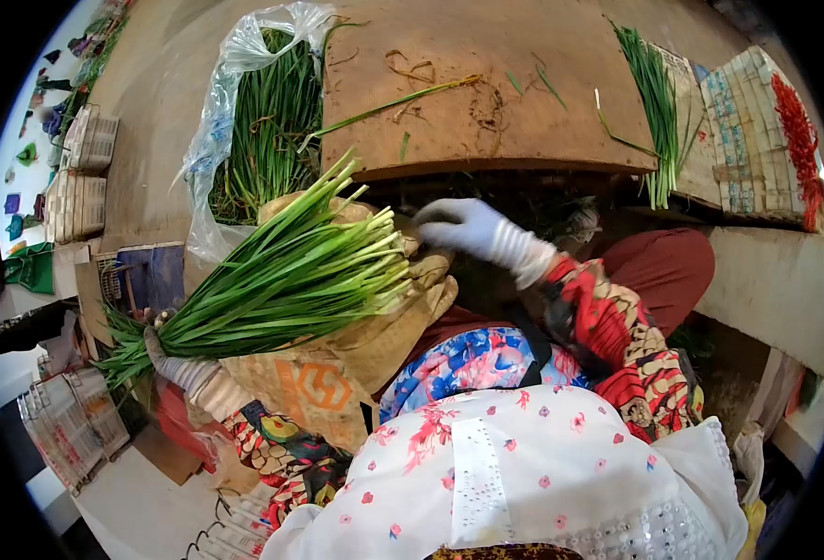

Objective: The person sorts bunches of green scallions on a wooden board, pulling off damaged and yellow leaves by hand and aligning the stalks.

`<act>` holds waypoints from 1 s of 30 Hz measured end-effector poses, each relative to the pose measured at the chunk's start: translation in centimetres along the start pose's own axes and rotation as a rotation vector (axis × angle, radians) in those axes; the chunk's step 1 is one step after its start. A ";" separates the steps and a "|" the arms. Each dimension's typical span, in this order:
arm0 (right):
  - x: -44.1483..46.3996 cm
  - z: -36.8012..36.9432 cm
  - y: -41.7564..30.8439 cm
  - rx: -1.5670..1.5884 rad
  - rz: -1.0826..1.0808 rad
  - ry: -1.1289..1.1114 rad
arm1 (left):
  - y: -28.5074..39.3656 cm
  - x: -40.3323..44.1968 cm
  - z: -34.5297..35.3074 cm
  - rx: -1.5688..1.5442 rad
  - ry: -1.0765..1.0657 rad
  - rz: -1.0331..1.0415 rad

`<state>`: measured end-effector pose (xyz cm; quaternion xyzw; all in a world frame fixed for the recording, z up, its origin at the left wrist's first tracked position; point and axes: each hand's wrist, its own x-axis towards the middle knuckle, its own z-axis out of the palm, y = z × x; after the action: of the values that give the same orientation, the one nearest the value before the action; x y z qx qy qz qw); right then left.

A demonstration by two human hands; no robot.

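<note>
A large bunch of garlic chives (281, 266) lies slanted across my lap, pale cut ends to the right and leaf tips to the lower left. My left hand (169, 359), in a soiled glove, is closed around the leafy end. My right hand (463, 224), in a pale lavender glove with a striped cuff, is just right of the pale stem ends. Its fingers reach left, slightly apart, with nothing visible in them. Beneath the bunch, a brown sack-like cloth (323, 397) with an orange mark covers my leg.
A wooden board (486, 103) ahead carries loose leaves and dry scraps. Left of it, a clear plastic bag (211, 140) holds more chives. Another bundle of chives (653, 112) is at the right, beside a woven-strap crate (748, 140) with red ties (795, 131). White crates (76, 201) stand far left.
</note>
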<state>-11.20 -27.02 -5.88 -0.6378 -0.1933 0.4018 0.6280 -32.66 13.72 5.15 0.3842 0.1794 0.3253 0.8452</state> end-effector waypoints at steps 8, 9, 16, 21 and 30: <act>1.6 0.7 1.5 -0.014 -0.186 0.520 | 0.0 -1.4 2.7 0.021 0.201 0.072; 1.3 -1.1 2.0 0.132 -0.041 0.594 | 0.0 -1.5 2.8 -0.009 0.284 0.067; -0.3 -5.9 11.1 -0.287 0.380 1.006 | -0.9 -1.7 3.9 0.113 0.448 0.131; 0.3 2.1 1.2 0.263 -0.014 0.124 | -0.1 -1.1 1.3 0.040 0.191 0.073; 1.4 3.8 0.9 0.555 0.140 -0.001 | -0.9 -2.0 3.6 0.055 0.328 0.132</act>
<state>-13.43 -23.68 -6.67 -0.4531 -0.0317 0.4820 0.7492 -31.79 9.97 6.83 0.3598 0.2980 0.4334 0.7707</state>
